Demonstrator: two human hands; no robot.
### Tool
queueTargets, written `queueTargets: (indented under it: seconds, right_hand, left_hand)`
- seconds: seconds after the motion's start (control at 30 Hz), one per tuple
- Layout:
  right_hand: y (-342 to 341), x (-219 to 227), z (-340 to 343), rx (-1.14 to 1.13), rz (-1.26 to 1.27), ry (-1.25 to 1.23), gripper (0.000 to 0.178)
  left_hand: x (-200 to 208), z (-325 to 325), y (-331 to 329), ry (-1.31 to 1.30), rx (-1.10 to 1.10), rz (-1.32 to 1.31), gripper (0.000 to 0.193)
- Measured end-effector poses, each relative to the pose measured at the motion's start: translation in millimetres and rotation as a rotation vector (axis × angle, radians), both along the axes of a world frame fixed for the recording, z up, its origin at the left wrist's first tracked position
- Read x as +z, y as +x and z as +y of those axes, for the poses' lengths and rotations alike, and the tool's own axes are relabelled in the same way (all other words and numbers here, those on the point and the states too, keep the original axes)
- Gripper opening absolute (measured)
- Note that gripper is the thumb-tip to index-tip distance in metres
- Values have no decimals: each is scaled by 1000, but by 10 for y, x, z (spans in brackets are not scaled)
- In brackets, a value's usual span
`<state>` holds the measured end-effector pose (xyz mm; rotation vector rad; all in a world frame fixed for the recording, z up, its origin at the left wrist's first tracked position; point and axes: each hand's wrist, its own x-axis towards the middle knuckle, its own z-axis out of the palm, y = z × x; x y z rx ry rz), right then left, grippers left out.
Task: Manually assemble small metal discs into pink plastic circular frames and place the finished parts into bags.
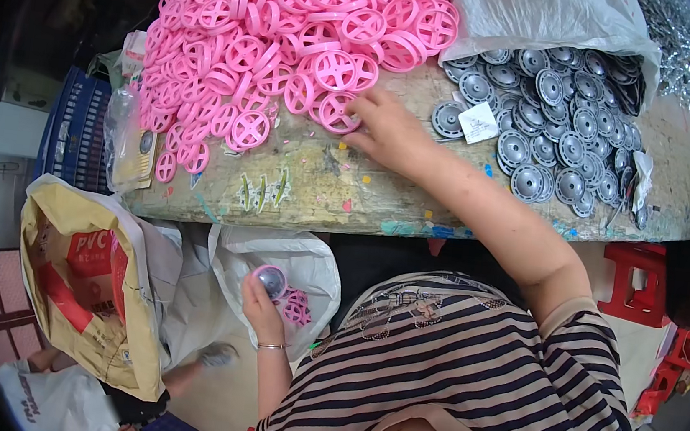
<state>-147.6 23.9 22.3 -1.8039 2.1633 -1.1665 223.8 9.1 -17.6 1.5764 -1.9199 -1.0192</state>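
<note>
One pink-rimmed gray disc (272,281) is held in the left hand (262,312), seven o'clock. The right hand (389,133), one o'clock, touches a pink wheel (337,114), grip unclear; best pinch just one.

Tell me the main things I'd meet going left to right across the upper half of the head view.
Blue crates → pink wheels → right hand → grey discs → silver tinsel.
</note>
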Motion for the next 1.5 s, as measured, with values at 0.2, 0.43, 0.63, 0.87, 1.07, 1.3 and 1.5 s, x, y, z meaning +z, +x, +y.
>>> queueTargets:
  seconds: [0.2,0.43,0.63,0.87,1.07,1.3,1.5]
  right_hand:
    - [-76,-125,-80,-70,-117,86,23]
    - [250,516,652,141,-816,333,24]
    - [-278,214,846,-154,-322,116,30]
    - [-701,-15,901,-195,359,249,53]
    - [-794,-40,852,-234,439,274,30]
    - [-411,392,811,-133,-350,-1,20]
    - [51,110,767,-42,-256,-6,34]
  left_hand:
    - [-94,38,-226,-284,-52,-58,40]
    - [299,80,-1865,165,-211,1083,40]
    - [258,-36,-2241,631,-395,767,28]
    - [192,-10,-2326,680,-396,893,26]
    - [153,-40,-2284,697,-432,929,30]
    - [147,-39,-2247,674,-463,942,34]
    - [197,-38,-2274,766,-487,1010,42]
